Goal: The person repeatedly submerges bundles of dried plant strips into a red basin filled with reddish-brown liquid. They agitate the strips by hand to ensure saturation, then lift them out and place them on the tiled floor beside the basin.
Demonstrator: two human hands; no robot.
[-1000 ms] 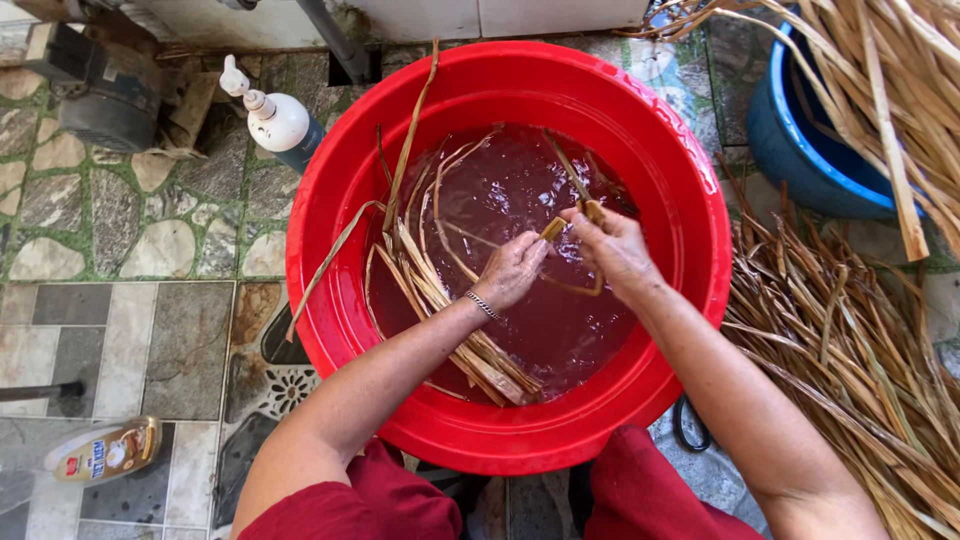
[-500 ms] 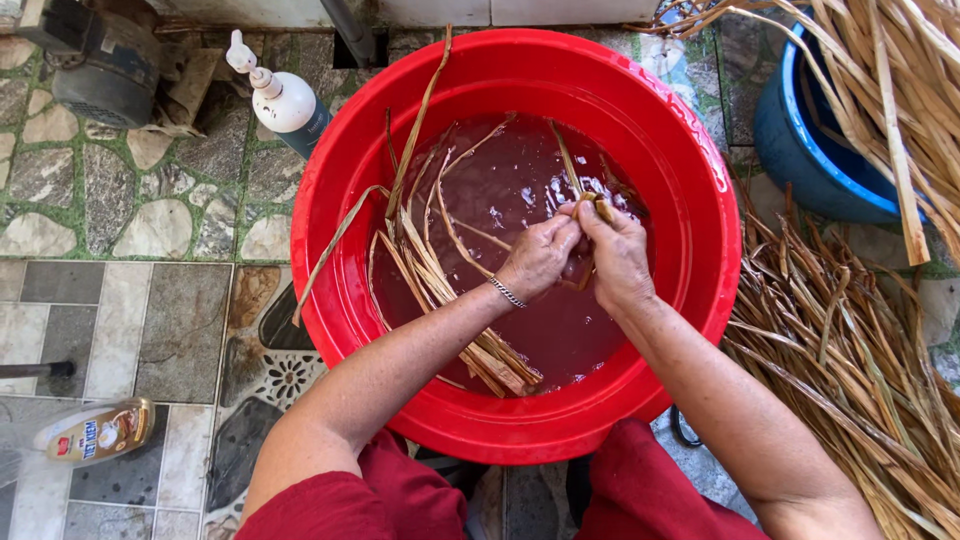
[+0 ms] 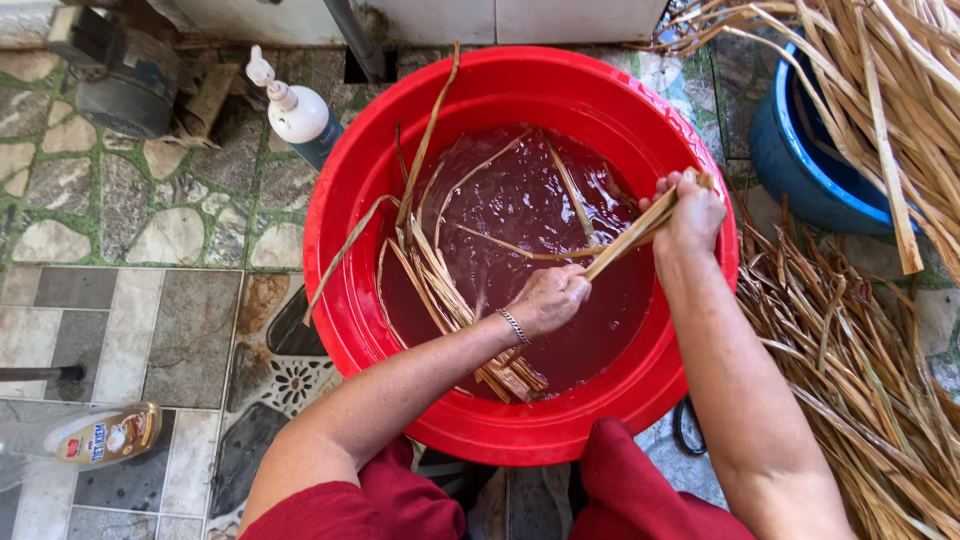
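Head view: a red basin (image 3: 350,300) of reddish water sits on the tiled floor (image 3: 150,300). The left hand (image 3: 548,298) and the right hand (image 3: 692,212) each have their grip clenched on a flat tan strip (image 3: 628,238) stretched between them above the water. More soaked strips (image 3: 440,285) lie in the basin at the left. Dry strips (image 3: 850,360) are heaped on the floor to the right, a blue tub (image 3: 800,170) behind them, and a pump bottle (image 3: 295,110) stands beside the basin's rim.
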